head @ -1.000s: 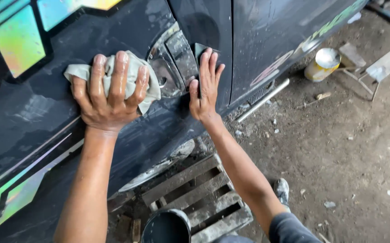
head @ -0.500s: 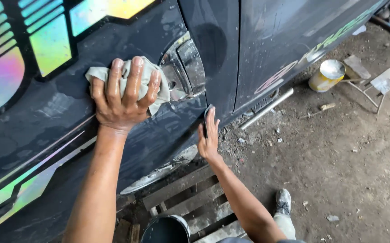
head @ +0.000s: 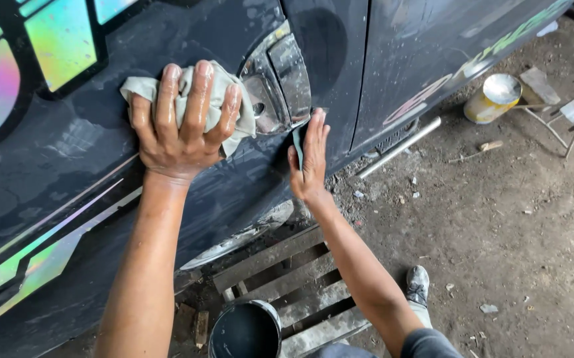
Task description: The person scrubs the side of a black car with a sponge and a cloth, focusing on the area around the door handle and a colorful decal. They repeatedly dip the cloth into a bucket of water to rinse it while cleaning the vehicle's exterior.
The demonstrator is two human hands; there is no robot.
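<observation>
- A crumpled pale grey-green rag (head: pixel 187 106) lies pressed flat against the dark vehicle body panel (head: pixel 81 166), just left of the chrome door handle (head: pixel 277 83).
- The left hand (head: pixel 181 129) covers the rag, palm down, fingers spread long across the cloth and pinning it to the panel; the rag's edges stick out above and to both sides of the fingers.
- The right hand (head: pixel 310 159) rests flat on the same panel just below and right of the door handle, fingers straight and close together, pointing upward. A small dark sheet (head: pixel 298 142) shows along its finger edge; it seems pressed under the fingers, though how it is gripped cannot be told.
- The two hands are near each other, with the handle recess between them.
- The panel looks wet and dull, and carries shiny rainbow-coloured decal stripes (head: pixel 28 258) at lower left and larger blocks of the same at upper left.
- A vertical door seam (head: pixel 360 73) runs just right of the handle, with a second dark panel beyond it.
- Below the forearms sits a wooden pallet (head: pixel 300 285) on the dirt ground, with a round dark bucket (head: pixel 245 329) at its near edge.
- A grey shoe (head: pixel 418 285) stands on the ground beside the pallet.
- Farther right on the dirt ground (head: pixel 499 219) stand a yellowish tin can (head: pixel 494 98) and a metal rod (head: pixel 398 147) lying under the vehicle's edge.
</observation>
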